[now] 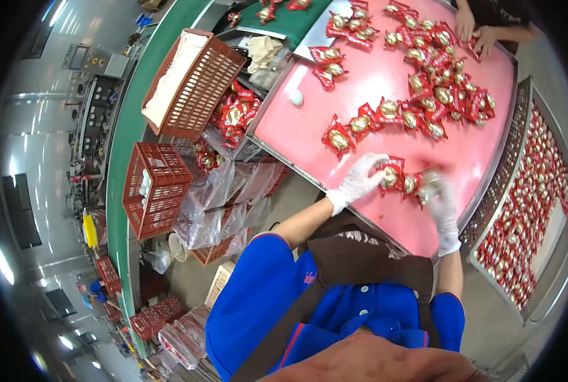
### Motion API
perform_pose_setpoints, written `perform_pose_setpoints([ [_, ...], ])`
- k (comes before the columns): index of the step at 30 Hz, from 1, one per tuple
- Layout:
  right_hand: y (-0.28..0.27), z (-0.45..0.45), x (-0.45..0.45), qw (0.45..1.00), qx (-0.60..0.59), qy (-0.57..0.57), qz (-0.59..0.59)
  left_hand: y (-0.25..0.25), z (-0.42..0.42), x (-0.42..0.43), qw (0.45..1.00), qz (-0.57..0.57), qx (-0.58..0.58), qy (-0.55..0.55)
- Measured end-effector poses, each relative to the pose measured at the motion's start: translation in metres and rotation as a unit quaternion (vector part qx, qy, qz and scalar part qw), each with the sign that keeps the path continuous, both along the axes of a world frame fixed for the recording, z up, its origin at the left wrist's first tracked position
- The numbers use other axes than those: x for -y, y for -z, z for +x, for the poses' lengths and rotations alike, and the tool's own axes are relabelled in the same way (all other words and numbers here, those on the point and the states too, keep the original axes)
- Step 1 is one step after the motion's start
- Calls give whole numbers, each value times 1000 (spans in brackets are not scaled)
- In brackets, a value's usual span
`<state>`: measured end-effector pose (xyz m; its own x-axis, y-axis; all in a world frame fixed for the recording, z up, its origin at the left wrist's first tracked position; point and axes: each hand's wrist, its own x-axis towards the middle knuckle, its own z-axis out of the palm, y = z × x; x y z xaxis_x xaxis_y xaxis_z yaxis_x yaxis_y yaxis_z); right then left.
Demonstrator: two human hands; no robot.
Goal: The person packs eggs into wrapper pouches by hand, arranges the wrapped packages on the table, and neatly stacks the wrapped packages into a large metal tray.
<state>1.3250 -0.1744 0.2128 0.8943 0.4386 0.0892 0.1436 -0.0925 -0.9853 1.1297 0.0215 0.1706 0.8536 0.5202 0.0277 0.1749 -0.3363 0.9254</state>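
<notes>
My left hand (362,180), in a white glove, has its fingers closed on a red-and-gold wrapped sweet (390,176) near the pink tabletop's front edge. Just right of it lies another wrapped sweet (411,184). My right hand (443,213), also gloved, is smeared by motion beside these sweets; a blurred gold shape shows at its fingertips, and I cannot tell its grip. Beyond my hands, a row of wrapped sweets (388,109) runs into a larger pile (445,95) on the pink tabletop (284,137).
At the far right a co-worker's hands (475,33) touch the pile. A crate full of wrapped sweets (519,216) stands to the right. Brown crates (198,83) and plastic-lined bins (223,191) are on the left, by a green conveyor (121,165). A small pale ball (295,97) lies on the tabletop.
</notes>
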Motion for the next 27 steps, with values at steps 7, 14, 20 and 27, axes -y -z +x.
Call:
perform_pose_setpoints([
  [7, 6, -6, -42, 986, -135, -7, 99, -17, 23, 19, 942, -334, 10, 32],
  [14, 0, -21, -56, 997, 6, -55, 53, -45, 29, 17, 869, -492, 46, -14],
  [20, 7, -84, -63, 899, 133, -356, -215, -1, 9, 18, 740, -645, 113, -154],
  [27, 22, -85, -61, 891, 136, -406, -150, 23, -133, -78, 708, -565, 221, -362],
])
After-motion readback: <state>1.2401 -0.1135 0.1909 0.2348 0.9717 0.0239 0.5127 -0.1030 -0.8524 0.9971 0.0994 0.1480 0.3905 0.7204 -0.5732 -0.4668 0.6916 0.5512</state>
